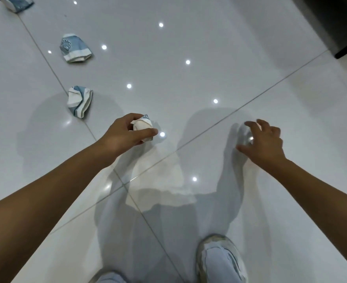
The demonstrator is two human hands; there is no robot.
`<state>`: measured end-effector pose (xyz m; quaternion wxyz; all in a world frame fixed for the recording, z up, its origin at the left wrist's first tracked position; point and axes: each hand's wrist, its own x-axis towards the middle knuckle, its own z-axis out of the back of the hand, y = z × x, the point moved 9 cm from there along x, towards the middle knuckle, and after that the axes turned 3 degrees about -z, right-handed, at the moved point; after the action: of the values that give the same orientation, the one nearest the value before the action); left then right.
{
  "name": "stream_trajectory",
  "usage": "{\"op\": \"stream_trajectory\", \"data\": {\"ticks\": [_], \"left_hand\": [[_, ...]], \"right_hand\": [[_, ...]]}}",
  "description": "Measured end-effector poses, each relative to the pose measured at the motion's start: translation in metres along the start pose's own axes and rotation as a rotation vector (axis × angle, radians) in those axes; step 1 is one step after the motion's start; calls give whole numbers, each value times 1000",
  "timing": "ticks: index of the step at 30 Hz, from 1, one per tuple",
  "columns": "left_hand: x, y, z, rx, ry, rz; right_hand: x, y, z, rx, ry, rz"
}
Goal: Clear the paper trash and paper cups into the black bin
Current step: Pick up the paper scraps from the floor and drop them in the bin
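Observation:
My left hand (125, 131) grips a crumpled white and blue paper cup (143, 126) just above the glossy floor, thumb and fingers curled round it. My right hand (264, 141) hovers over the floor to the right with fingers spread and holds nothing. Three more crushed blue and white paper cups lie on the floor to the left: one close by (79, 101), one farther (75, 48), one cut off at the top left corner (15, 3). The black bin is not clearly seen.
A dark object (336, 23) stands at the top right corner of the white tiled floor (189, 82). My own shoes (221, 260) are at the bottom. Ceiling lights reflect as bright dots on the tiles.

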<state>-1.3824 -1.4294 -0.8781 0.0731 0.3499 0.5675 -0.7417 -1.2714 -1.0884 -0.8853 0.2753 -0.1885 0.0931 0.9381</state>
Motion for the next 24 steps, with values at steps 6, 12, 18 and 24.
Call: {"op": "stream_trajectory", "data": {"ticks": [6, 12, 18, 24], "left_hand": [[1, 8, 4, 42, -11, 27], [3, 16, 10, 70, -24, 39], [-23, 4, 25, 83, -95, 79], [-128, -65, 58, 20, -226, 113]], "right_hand": [[2, -39, -23, -1, 76, -140], [-3, -40, -23, 151, -15, -133], [-28, 18, 10, 285, -7, 0], [-119, 130, 107, 323, 119, 270]]}}
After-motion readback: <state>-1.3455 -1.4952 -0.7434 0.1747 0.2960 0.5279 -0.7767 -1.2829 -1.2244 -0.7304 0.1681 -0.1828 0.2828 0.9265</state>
